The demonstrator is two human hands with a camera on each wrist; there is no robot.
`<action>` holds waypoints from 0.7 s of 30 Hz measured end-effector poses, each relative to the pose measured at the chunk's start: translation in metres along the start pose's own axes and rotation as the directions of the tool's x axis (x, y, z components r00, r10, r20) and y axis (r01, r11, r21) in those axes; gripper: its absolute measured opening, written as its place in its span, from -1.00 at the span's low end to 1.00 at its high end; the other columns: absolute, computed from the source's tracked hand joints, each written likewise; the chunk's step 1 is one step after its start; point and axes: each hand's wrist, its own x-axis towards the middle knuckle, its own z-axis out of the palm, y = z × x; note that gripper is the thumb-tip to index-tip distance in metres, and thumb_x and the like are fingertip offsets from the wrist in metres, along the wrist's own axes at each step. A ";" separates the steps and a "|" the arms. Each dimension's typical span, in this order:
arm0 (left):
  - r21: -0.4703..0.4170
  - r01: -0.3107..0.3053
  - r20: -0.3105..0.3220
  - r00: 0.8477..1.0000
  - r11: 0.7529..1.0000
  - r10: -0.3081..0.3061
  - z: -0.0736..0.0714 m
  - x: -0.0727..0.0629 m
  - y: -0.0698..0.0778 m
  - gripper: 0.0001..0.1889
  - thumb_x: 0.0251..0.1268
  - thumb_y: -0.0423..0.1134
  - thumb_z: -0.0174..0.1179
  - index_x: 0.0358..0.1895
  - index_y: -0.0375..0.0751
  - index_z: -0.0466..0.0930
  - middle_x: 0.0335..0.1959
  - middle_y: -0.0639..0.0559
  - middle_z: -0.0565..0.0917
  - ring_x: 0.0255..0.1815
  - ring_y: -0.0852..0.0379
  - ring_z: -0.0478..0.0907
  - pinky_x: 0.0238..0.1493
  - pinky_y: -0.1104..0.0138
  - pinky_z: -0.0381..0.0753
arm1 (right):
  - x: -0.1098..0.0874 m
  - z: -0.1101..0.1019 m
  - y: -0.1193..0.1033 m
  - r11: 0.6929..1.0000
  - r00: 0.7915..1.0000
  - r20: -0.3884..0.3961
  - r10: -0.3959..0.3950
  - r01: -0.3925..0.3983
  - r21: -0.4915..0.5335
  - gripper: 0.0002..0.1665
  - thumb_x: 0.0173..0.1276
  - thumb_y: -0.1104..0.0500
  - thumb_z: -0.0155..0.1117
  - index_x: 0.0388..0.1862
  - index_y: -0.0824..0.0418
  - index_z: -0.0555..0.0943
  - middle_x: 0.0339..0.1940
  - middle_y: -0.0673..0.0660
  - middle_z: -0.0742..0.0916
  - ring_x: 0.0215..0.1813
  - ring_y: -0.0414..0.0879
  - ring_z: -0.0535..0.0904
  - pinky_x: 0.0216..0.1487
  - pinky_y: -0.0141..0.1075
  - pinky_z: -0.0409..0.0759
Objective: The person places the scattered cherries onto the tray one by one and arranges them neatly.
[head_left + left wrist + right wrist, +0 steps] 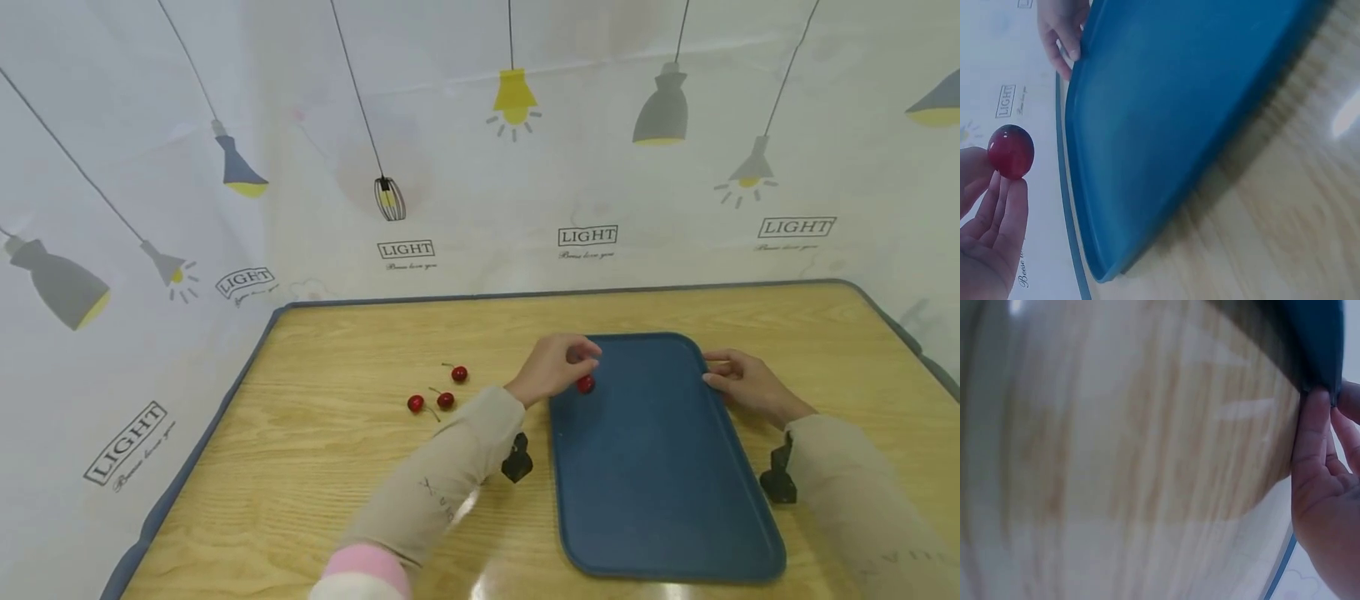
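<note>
My left hand (557, 367) pinches a dark red cherry (585, 384) over the upper left part of a blue tray (660, 467). In the left wrist view the cherry (1011, 152) shows round and glossy between thumb and fingertips. At the tray's upper right edge, my right hand (753, 385) grips the rim. The right wrist view shows its thumb and fingers (1313, 428) on either side of the tray's edge (1329, 356). Left of the left forearm, more cherries lie on the table: one cherry (459, 374) at the back, another (446, 401) before it, a third (416, 403) furthest left.
The wooden table (322, 467) has a blue edge along its back and sides. Behind it hangs a white sheet (480, 167) printed with lamps and lettering. A black wrist mount (517, 458) sits under the left sleeve, and another mount (780, 475) under the right.
</note>
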 end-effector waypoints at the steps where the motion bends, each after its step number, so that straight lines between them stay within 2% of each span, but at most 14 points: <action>1: 0.000 0.008 -0.002 1.000 1.000 -0.008 0.001 0.003 0.001 -0.77 0.23 -0.25 0.10 -0.09 -0.23 0.57 -0.24 0.06 0.61 -0.30 0.28 0.50 -0.30 0.51 0.44 | 0.000 0.000 0.000 1.000 1.000 0.001 0.003 -0.003 -0.001 -0.40 0.38 0.17 -0.03 0.23 0.54 0.12 -0.01 0.52 0.45 -0.11 0.01 0.52 -0.23 -0.28 0.54; 4: 0.022 0.022 -0.009 1.000 1.000 -0.022 0.006 0.010 0.005 -0.77 0.22 -0.25 0.10 -0.09 -0.22 0.58 -0.21 0.06 0.61 -0.26 0.27 0.50 -0.27 0.52 0.44 | 0.001 0.000 0.002 1.000 1.000 0.002 0.007 -0.007 -0.004 -0.40 0.38 0.17 -0.04 0.23 0.54 0.11 0.00 0.53 0.45 -0.06 0.15 0.49 -0.22 -0.27 0.54; 9: 0.014 0.051 -0.016 0.999 0.999 -0.051 0.019 0.021 0.018 -0.79 0.22 -0.26 0.11 -0.11 -0.20 0.60 -0.22 0.06 0.62 -0.26 0.27 0.51 -0.30 0.53 0.43 | 0.002 0.001 0.002 1.000 1.000 0.002 0.005 -0.005 -0.013 -0.41 0.38 0.18 -0.04 0.23 0.54 0.12 0.00 0.53 0.45 -0.05 0.19 0.48 -0.22 -0.27 0.54; 14: -0.033 0.096 -0.051 0.994 0.995 -0.098 0.038 0.030 0.030 -0.81 0.21 -0.26 0.12 -0.14 -0.15 0.62 -0.27 0.11 0.62 -0.30 0.32 0.50 -0.37 0.54 0.42 | 0.002 0.001 0.001 1.000 1.000 -0.003 -0.006 0.006 -0.019 -0.41 0.37 0.19 -0.02 0.22 0.55 0.13 -0.02 0.54 0.46 -0.08 0.16 0.50 -0.25 -0.27 0.54; 21: -0.128 0.178 -0.069 0.980 0.976 -0.188 0.063 0.033 0.034 -0.84 0.16 -0.26 0.17 -0.20 -0.09 0.65 -0.37 0.16 0.62 -0.41 0.34 0.48 -0.47 0.52 0.41 | 0.001 0.000 0.002 1.000 1.000 0.003 0.014 -0.014 -0.014 -0.39 0.38 0.16 -0.03 0.24 0.52 0.11 0.00 0.53 0.44 -0.06 0.19 0.48 -0.23 -0.23 0.55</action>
